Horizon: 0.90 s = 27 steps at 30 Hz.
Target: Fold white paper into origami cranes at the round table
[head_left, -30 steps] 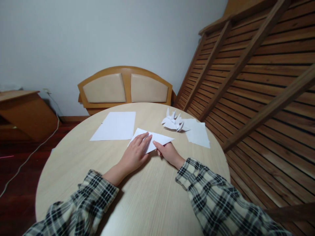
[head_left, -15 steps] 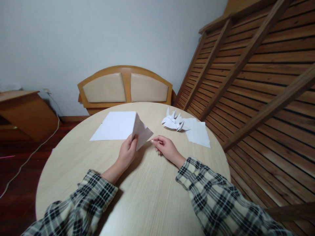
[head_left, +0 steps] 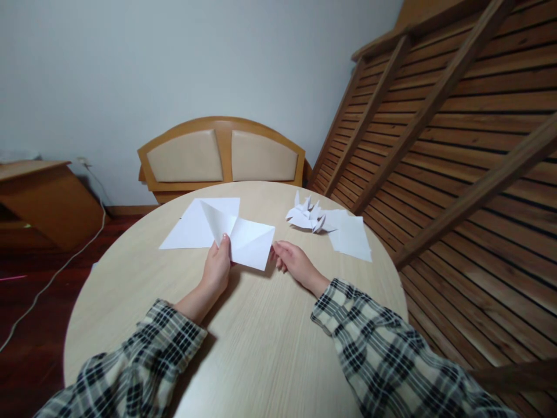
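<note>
My left hand (head_left: 217, 264) is closed on a creased white sheet of paper (head_left: 252, 241), thumb on top near its middle fold. The sheet is held above the table, its left part standing up as a flap and its right part spread out flat. Just off the sheet's right edge is my right hand (head_left: 296, 264), fingers loosely bent and slightly apart, with nothing visible in them. Whether its fingertips touch the edge I cannot tell. Behind the held sheet lies flat white paper (head_left: 183, 229), partly covered by it.
Folded white paper figures (head_left: 307, 215) with pointed tips sit in a cluster at the table's back right. Beside them lie white paper sheets (head_left: 354, 238). The round wooden table (head_left: 270, 348) stands near a headboard (head_left: 224, 151) and a leaning slatted wooden panel (head_left: 435, 145).
The held sheet has turned and opened out, so its creased inner face now shows. My left hand has shifted slightly left and toward me. My right hand has barely moved.
</note>
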### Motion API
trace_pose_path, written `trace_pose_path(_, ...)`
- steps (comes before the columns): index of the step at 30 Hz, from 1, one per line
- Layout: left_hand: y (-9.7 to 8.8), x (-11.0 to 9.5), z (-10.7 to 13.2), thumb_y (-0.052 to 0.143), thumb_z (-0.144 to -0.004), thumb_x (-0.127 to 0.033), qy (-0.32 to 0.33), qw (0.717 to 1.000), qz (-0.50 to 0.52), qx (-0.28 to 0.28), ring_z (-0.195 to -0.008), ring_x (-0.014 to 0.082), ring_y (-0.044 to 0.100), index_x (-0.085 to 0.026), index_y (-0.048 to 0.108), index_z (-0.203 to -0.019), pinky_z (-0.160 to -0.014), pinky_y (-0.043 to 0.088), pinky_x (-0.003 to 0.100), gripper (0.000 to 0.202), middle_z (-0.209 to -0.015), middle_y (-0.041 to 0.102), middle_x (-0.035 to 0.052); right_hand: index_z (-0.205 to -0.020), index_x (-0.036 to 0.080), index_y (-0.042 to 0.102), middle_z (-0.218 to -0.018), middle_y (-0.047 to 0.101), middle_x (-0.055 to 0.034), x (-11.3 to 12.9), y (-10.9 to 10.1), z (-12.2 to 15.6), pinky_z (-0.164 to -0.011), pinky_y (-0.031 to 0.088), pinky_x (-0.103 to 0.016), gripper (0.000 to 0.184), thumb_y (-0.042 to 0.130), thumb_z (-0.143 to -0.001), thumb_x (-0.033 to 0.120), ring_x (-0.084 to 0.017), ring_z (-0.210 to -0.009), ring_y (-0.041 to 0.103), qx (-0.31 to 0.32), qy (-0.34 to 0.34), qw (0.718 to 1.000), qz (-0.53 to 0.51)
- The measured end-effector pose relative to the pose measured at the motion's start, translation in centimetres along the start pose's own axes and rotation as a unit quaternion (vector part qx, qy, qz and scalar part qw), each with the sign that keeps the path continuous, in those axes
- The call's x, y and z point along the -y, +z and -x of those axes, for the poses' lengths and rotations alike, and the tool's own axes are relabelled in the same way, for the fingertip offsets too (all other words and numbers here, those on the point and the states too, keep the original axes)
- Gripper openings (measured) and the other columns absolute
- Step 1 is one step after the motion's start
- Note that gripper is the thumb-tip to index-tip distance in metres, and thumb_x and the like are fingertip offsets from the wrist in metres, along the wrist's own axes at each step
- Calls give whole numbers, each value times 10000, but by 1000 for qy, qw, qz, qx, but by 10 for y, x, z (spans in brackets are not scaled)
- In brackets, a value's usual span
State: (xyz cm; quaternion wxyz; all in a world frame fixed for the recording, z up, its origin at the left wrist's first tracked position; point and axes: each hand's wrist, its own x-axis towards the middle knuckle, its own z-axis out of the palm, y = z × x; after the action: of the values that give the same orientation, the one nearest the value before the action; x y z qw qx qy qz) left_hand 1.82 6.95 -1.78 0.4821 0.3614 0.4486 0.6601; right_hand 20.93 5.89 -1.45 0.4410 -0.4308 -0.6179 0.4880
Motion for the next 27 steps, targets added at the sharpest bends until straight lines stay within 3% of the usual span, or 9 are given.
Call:
trace_pose_path(2,1,-1,2,594,-859,-409,-15,1000,2,9,-671,145,575,-159,621,-959,-535,464,233,271,-845,653,50,-713,178,578,-654,582,-2,1,1,1,-487,375,-225,467,554,-838,628,-91,-534,486,17,-3,1000,3)
trace_pose_path(7,3,-1,8,689,-769,-422,-31,996,-18,77,-699,164,597,-126,643,-956,-580,482,255,353,-851,685,72,-824,150,655,-729,635,-22,-1,1,2,-535,395,-240,358,669,-783,505,-103,-577,509,37,-13,999,4)
trace_pose_path(11,2,-4,10,722,-728,-428,-46,993,-42,101,-656,157,580,-124,651,-893,-546,453,252,353,-809,689,71,-767,157,614,-633,581,3,-5,-1,-1,-493,380,-241,373,659,-769,527,-108,-527,496,-10,19,1000,-14)
trace_pose_path(16,3,-8,13,723,-732,-369,-78,983,-81,145,-608,146,556,-127,670,-779,-520,428,252,252,-758,689,94,-722,166,599,-656,573,10,-4,-5,-3,-542,379,-247,375,634,-790,533,-114,-586,496,-72,-18,997,-30)
trace_pose_path(20,3,-9,15,744,-718,-341,-82,974,-105,182,-618,156,576,-121,696,-799,-550,444,262,239,-766,702,107,-709,184,566,-615,515,30,-2,-6,-3,-477,323,-241,396,645,-768,567,-111,-544,450,-108,10,992,-64)
trace_pose_path(24,3,-9,15,754,-724,-300,-92,975,-98,176,-620,161,585,-112,704,-796,-558,472,261,207,-751,706,117,-728,197,553,-609,479,39,1,-7,-3,-449,332,-237,394,644,-767,578,-103,-515,429,-122,21,986,-110)
trace_pose_path(27,3,-8,13,754,-733,-256,-115,982,-46,144,-665,169,609,-105,696,-898,-586,525,262,231,-772,708,103,-865,216,578,-631,485,48,2,-8,-3,-446,359,-233,327,600,-810,538,-100,-499,467,-126,21,979,-156)
